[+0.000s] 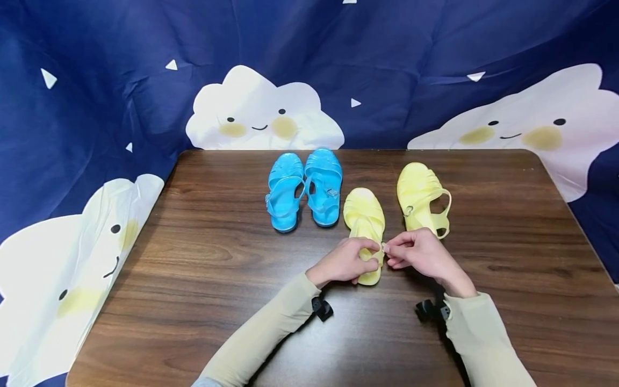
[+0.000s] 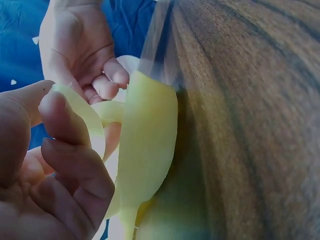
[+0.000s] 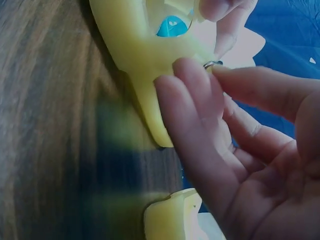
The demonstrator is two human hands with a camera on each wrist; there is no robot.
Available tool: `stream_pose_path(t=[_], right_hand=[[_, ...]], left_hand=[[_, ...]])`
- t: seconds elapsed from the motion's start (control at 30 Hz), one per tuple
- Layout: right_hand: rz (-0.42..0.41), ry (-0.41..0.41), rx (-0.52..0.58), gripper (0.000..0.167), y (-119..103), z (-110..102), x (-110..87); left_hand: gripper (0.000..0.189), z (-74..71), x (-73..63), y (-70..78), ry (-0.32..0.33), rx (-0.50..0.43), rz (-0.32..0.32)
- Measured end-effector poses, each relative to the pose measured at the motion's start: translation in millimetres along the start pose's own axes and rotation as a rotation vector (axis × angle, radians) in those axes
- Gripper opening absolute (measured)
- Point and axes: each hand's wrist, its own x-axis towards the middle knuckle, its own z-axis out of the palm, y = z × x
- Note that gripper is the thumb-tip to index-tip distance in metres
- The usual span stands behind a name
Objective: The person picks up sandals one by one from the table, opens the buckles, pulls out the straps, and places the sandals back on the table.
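Observation:
A yellow sandal (image 1: pixel 364 203) lies sole down on the table, toe pointing away, between the two hands. My left hand (image 1: pixel 344 260) comes from its left side and pinches its thin strap (image 2: pixel 91 120) between thumb and finger. On the sandal's right side, my right hand (image 1: pixel 427 257) pinches the strap's small metal buckle (image 3: pixel 213 64) between thumb and fingertips. Parts of the strap are hidden behind the fingers. Beyond the right hand stands a second yellow sandal (image 1: pixel 417 180), its back strap looping out to the right.
Two blue sandals (image 1: pixel 286 167) stand side by side at the back of the brown wooden table (image 1: pixel 208 279). Behind and left of it hangs a dark blue cloth (image 1: pixel 377 48) with white smiling clouds. Each wrist carries a small black camera.

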Motion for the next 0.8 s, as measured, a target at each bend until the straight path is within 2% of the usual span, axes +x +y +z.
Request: stream_pose_path(t=[0.17,0.4,0.53,0.67,0.8], right_hand=[[-0.009,-0.012,0.028,0.026,0.5,-1.3,0.4],[0.010,0.001,0.021,0.024,3.1,-1.2,3.8],[0.018,-0.006,0.014,0.023,3.5,-1.2,5.7],[0.018,-0.004,-0.017,0.020,3.1,-1.1,7.2],[0.040,0.018,-0.097,0.015,1.0,0.9,9.8]], left_hand=[[0.039,-1.3,0.4,-0.9,-0.006,0.002,0.014],[0.037,-1.0,1.0,-1.3,-0.002,0.026,0.025],[0.036,-0.9,0.9,-1.3,0.001,0.008,0.019],[0.036,-1.1,0.9,-1.1,-0.002,-0.004,0.016],[0.036,-1.5,0.6,-1.7,-0.007,-0.019,0.013]])
